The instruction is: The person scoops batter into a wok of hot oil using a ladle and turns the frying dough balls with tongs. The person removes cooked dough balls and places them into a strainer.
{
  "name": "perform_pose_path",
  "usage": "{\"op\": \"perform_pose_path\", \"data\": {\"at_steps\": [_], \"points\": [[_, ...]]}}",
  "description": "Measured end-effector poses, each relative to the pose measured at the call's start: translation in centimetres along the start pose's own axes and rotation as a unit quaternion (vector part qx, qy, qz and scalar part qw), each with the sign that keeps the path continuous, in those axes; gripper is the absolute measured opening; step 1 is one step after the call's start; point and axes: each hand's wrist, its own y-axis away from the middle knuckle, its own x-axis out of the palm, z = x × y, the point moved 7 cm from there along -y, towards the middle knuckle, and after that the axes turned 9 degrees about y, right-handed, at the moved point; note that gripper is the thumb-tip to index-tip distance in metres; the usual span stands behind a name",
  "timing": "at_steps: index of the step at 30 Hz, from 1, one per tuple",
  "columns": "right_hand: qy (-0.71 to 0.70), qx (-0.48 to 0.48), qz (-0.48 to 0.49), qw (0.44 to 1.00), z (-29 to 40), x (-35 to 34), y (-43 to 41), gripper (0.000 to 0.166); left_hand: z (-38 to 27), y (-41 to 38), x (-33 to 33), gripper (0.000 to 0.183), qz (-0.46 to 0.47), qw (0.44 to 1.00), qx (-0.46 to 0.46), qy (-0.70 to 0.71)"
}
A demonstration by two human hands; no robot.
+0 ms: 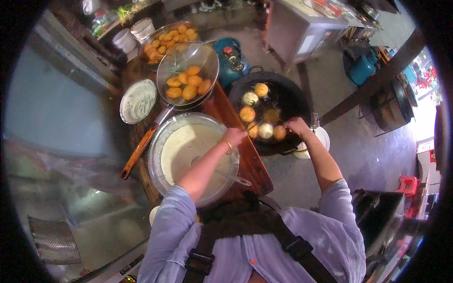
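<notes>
My left hand point(234, 137) is over the right rim of a large basin point(155, 155) of pale batter point(180, 141), close to the wok's left edge. Its fingers are drawn together; a thin dark line shows near them, too small to identify. My right hand point(296, 126) hangs over the right side of a black wok point(297, 92) of dark oil, fingertips near a browned round fritter point(279, 133). Whether either hand grips something is unclear. Other fritters in the wok range from a pale one point(265, 131) to a golden one point(261, 89). A ladle point(233, 177) rests in the batter basin.
A long-handled strainer point(165, 114) holds several golden fritters point(190, 92); more fill a basin point(170, 40) behind. A bowl point(138, 101) with pale residue sits left. A wooden board point(244, 155) separates batter from wok. A blue gas cylinder point(226, 70) stands behind, a white bucket point(321, 138) right.
</notes>
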Motion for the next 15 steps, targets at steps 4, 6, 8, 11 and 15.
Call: {"op": "perform_pose_path", "data": {"at_steps": [4,6,8,11,15], "points": [[-0.026,0.0,0.096,0.995,-0.3,1.4,-1.6,0.023,0.2,-0.2,0.2,0.029,0.01,1.0,-0.017,-0.013],[-0.034,0.007,0.105,0.994,-1.0,2.2,-1.8,0.023,-0.3,0.0,0.3,0.028,0.017,0.999,-0.03,-0.027],[-0.053,0.107,0.118,0.986,-0.7,2.8,-1.2,0.023,-0.1,0.1,-0.1,0.028,0.01,0.999,-0.017,-0.042],[-0.106,0.151,0.163,0.969,-2.4,4.7,-1.6,0.022,0.1,-0.1,-0.2,0.029,0.013,0.999,-0.014,-0.045],[-0.171,0.134,0.195,0.956,-4.3,6.1,-2.2,0.017,0.0,-0.3,0.4,0.03,0.03,0.999,-0.008,-0.03]]}}
